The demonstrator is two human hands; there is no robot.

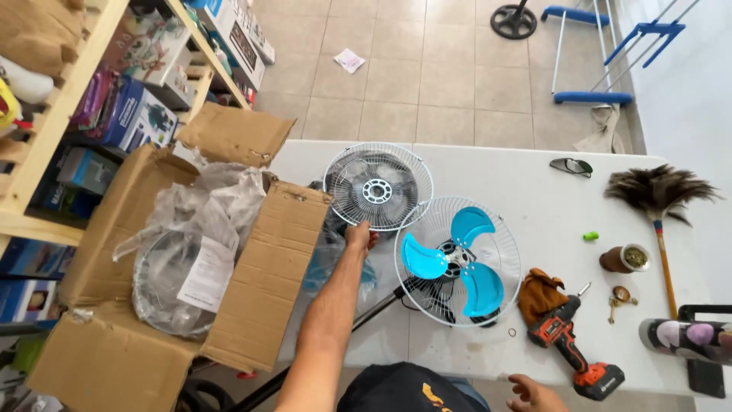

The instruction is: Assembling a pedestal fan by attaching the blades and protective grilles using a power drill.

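White wire fan grille (pixel 378 187) lies near the far left edge of the table (pixel 526 183), tilted up where the left hand (pixel 360 236) pinches its near rim, fingers closed on the wire; just beside it, towards the middle, sits the fan head with blue blades (pixel 457 263); the right hand (pixel 534 393) hovers at the near edge, fingers spread and empty, close to the orange drill (pixel 572 351); an open cardboard box (pixel 175 275) stands off the left edge.
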